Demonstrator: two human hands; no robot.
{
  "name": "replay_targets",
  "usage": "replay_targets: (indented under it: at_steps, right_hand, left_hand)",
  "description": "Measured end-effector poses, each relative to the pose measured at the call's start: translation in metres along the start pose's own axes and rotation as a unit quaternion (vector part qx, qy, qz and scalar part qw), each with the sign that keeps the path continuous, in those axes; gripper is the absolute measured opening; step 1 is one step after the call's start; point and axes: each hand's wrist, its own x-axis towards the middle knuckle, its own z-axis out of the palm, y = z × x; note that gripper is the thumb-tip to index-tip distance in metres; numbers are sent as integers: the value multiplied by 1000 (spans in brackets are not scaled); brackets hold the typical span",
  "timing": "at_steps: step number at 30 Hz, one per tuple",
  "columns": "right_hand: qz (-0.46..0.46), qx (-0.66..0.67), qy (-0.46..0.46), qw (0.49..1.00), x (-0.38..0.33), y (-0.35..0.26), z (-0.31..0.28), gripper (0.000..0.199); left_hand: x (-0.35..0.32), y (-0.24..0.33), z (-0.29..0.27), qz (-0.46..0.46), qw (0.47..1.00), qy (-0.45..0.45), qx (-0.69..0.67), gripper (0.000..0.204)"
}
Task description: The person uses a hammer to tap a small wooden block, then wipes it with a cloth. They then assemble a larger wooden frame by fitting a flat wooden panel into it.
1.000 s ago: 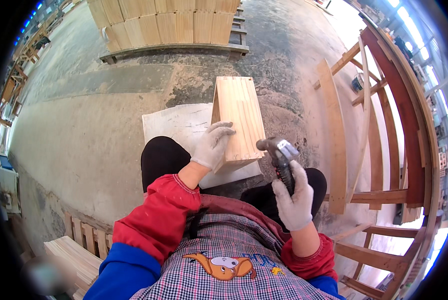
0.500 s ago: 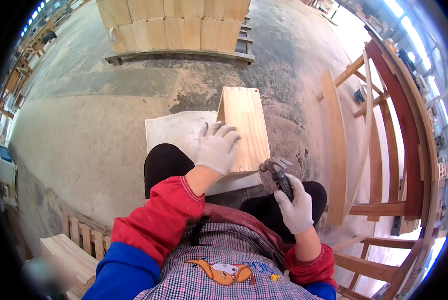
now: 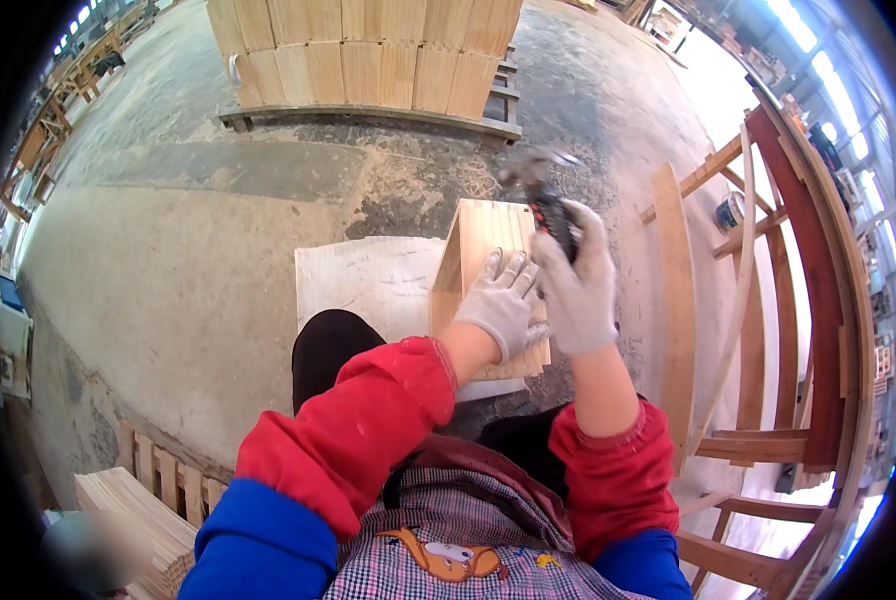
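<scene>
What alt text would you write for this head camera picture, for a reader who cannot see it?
A person's gloved left hand steadies a small wooden box on a pale board, while the gloved right hand raises a hammer above it. Stacked wooden panels stand behind on the dusty concrete floor.

Even daylight, glare overexposed at upper right; strong fisheye bending with black rim; raised hammer [image 3: 540, 190] motion-blurred.

Under your flat left palm sits a pale wooden box [image 3: 488, 270], open side facing left, standing on a whitish board just beyond your knees. The hammer [image 3: 546, 200] in your right fist is raised above its far end, dark handle gripped, metal head blurred
</scene>
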Motion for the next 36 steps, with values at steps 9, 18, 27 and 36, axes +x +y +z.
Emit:
replay_targets:
  at_steps: [9,18,27,36]
  right_hand:
    - [7,-176,-124,977,75,75,18,43]
    - [0,-328,-129,936,74,46,8,39]
    - [12,-268,-111,957,64,62,-7,39]
    - [29,-237,-51,970,42,77,-43,40]
  left_hand:
    - [3,5,-22,-11,997,-65,-30,63]
    - [2,3,-7,7,999,27,-42,61]
    - [1,7,-8,12,999,4,-34,60]
    - [0,6,-3,17,1000,13,0,66]
